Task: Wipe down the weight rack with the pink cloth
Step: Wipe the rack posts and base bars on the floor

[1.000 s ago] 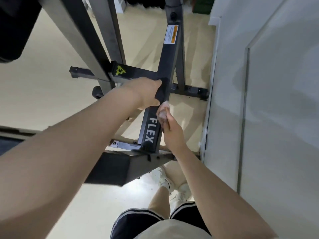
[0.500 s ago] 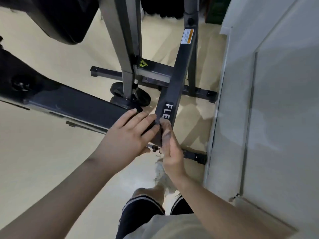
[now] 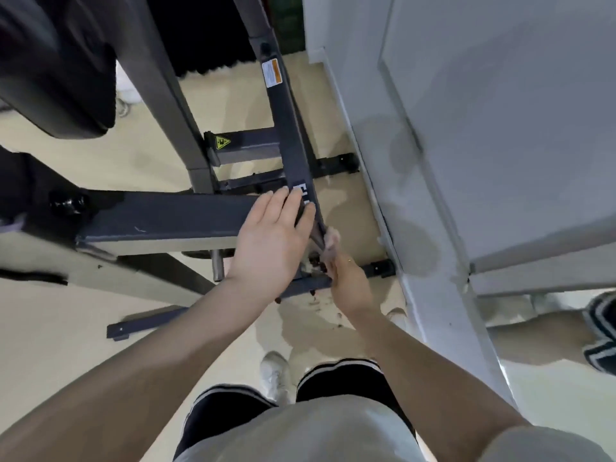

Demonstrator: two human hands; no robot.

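Observation:
The weight rack is a dark grey steel frame; its upright post carries an orange-and-white label and a white logo. My left hand lies flat on the post's lower part, fingers spread over the logo. My right hand is closed on the bunched pink cloth, which presses against the post's right side just beside my left fingers. Most of the cloth is hidden inside my fist.
A white wall and door panel run close along the right. A horizontal rack beam extends left, with a black padded part above it. Floor feet of the rack sit near the wall. My shoes and shorts show below.
Both hands have slid down the post toward its base, the cloth rubbing along its right side. My view tipped further down and the rack now appears more upright.

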